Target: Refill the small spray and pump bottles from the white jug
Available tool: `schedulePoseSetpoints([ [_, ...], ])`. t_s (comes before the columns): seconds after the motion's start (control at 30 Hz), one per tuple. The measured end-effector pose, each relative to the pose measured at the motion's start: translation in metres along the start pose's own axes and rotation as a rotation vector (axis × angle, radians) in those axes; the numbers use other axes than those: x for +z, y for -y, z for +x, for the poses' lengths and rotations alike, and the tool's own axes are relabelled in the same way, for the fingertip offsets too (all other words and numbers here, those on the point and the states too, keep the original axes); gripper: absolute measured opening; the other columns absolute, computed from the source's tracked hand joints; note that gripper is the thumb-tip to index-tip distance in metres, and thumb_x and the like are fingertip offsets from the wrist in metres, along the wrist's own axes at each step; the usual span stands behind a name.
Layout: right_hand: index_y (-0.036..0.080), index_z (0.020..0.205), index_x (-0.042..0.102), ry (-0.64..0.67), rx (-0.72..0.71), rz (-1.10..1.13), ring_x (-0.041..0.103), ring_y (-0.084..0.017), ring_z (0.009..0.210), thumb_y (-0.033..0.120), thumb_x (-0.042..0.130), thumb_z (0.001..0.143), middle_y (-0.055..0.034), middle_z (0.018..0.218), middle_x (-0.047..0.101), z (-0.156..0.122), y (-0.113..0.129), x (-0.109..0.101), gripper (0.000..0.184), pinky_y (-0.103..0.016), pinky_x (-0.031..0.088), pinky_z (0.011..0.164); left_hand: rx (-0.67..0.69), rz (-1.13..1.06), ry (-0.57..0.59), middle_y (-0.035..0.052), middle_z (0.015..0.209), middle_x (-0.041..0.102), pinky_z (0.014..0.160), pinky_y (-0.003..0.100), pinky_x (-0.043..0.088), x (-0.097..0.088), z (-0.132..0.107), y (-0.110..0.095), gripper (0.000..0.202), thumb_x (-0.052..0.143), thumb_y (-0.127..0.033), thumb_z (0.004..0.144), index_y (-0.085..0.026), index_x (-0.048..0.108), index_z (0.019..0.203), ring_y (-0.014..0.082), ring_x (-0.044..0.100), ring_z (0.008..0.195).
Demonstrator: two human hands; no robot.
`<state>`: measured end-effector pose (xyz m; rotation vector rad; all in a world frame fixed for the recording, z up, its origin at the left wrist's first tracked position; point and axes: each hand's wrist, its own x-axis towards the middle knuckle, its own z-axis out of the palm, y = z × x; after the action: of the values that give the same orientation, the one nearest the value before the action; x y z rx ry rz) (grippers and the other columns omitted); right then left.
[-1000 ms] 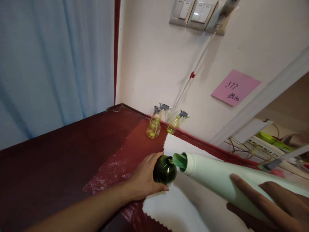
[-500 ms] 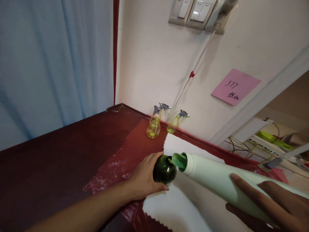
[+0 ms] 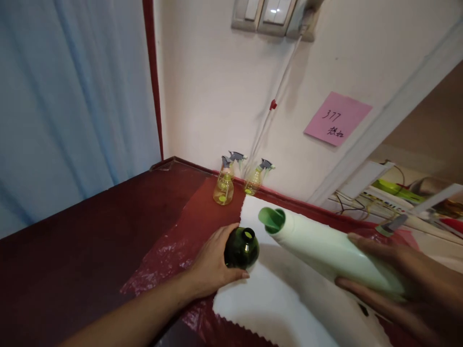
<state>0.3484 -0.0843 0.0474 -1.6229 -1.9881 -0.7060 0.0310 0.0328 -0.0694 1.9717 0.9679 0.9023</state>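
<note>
My left hand (image 3: pixel 211 262) is wrapped around a small dark green glass bottle (image 3: pixel 241 248) that stands on a white cloth (image 3: pixel 275 308); its open mouth faces up. My right hand (image 3: pixel 394 274) grips a large pale green plastic bottle (image 3: pixel 325 248), held tilted with its green spout (image 3: pixel 272 219) pointing left. The spout hangs above and a little to the right of the small bottle's mouth, apart from it.
The cloth lies on red plastic sheeting (image 3: pixel 181 241) over a dark red table (image 3: pixel 72 246). Two small yellow spray bottles (image 3: pixel 223 185) stand against the wall. A pink note (image 3: pixel 337 118), wall switches (image 3: pixel 267 12), a blue curtain (image 3: pixel 72 91) and cluttered cables (image 3: pixel 383 202) surround the spot.
The big bottle's spout has lifted away from the small bottle's mouth, rising and tilting up. My left hand still holds the small bottle. The view has shifted slightly.
</note>
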Motion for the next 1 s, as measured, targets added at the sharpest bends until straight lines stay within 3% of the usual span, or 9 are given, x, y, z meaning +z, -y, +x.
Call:
schedulePoseSetpoints([
  [0.07, 0.046, 0.116, 0.063, 0.057, 0.074, 0.020, 0.074, -0.032, 0.075, 0.074, 0.064, 0.070, -0.0004, 0.096, 0.076, 0.002, -0.007, -0.008, 0.054, -0.044, 0.061, 0.055, -0.010, 0.007, 0.004, 0.0137, 0.143, 0.052, 0.112, 0.051, 0.037, 0.000, 0.001, 0.000, 0.100, 0.092, -0.036, 0.057, -0.023, 0.041, 0.141, 0.0347, 0.049, 0.131],
  [0.13, 0.042, 0.115, 0.064, 0.046, 0.256, 0.019, 0.073, -0.035, 0.078, 0.078, 0.062, 0.068, -0.0026, 0.096, 0.075, 0.007, -0.007, -0.014, 0.059, -0.046, 0.060, 0.057, -0.028, 0.021, 0.011, 0.0140, 0.144, 0.051, 0.112, 0.052, 0.036, -0.001, 0.002, 0.000, 0.099, 0.091, -0.036, 0.058, -0.023, 0.040, 0.142, 0.0351, 0.048, 0.132],
  [0.27, 0.036, 0.103, 0.069, -0.122, 0.549, 0.098, 0.071, -0.033, 0.073, 0.084, 0.067, 0.054, -0.0033, 0.091, 0.075, 0.022, 0.006, -0.017, 0.069, -0.048, 0.058, 0.061, -0.046, 0.034, 0.015, 0.0145, 0.147, 0.049, 0.114, 0.054, 0.034, -0.001, 0.002, 0.002, 0.098, 0.089, -0.033, 0.061, -0.024, 0.037, 0.143, 0.0355, 0.045, 0.135],
  [0.4, 0.029, 0.100, 0.072, -0.294, 0.725, 0.328, 0.069, -0.033, 0.083, 0.071, 0.078, 0.049, -0.0075, 0.098, 0.074, 0.032, 0.018, -0.003, 0.066, -0.045, 0.057, 0.068, -0.036, 0.019, 0.022, 0.0152, 0.146, 0.049, 0.113, 0.053, 0.035, -0.002, 0.002, 0.006, 0.095, 0.086, -0.033, 0.064, -0.023, 0.036, 0.144, 0.0352, 0.046, 0.135],
  [0.63, 0.023, 0.107, 0.067, -0.505, 0.694, 0.761, 0.067, -0.025, 0.088, 0.048, 0.087, 0.060, -0.0062, 0.104, 0.071, 0.039, 0.022, 0.054, 0.057, -0.039, 0.056, 0.072, -0.032, -0.012, 0.026, 0.0146, 0.149, 0.046, 0.116, 0.055, 0.033, -0.002, 0.001, 0.012, 0.092, 0.083, -0.036, 0.068, -0.025, 0.034, 0.146, 0.0357, 0.043, 0.138],
  [0.83, 0.020, 0.110, 0.063, -0.553, 0.683, 0.872, 0.066, -0.023, 0.093, 0.047, 0.084, 0.066, -0.0069, 0.106, 0.069, 0.047, 0.028, 0.103, 0.056, -0.039, 0.055, 0.080, -0.070, 0.002, -0.005, 0.0162, 0.148, 0.049, 0.115, 0.057, 0.034, -0.003, 0.003, 0.011, 0.091, 0.082, -0.036, 0.068, -0.022, 0.037, 0.146, 0.0384, 0.045, 0.138],
  [1.0, 0.020, 0.114, 0.060, -0.546, 0.710, 0.901, 0.064, -0.023, 0.097, 0.049, 0.081, 0.071, -0.0073, 0.111, 0.067, 0.047, 0.028, 0.128, 0.055, -0.039, 0.053, 0.084, -0.049, -0.004, -0.001, 0.0162, 0.148, 0.050, 0.115, 0.058, 0.035, -0.003, 0.003, 0.014, 0.090, 0.082, -0.035, 0.070, -0.024, 0.036, 0.147, 0.0375, 0.047, 0.137],
])
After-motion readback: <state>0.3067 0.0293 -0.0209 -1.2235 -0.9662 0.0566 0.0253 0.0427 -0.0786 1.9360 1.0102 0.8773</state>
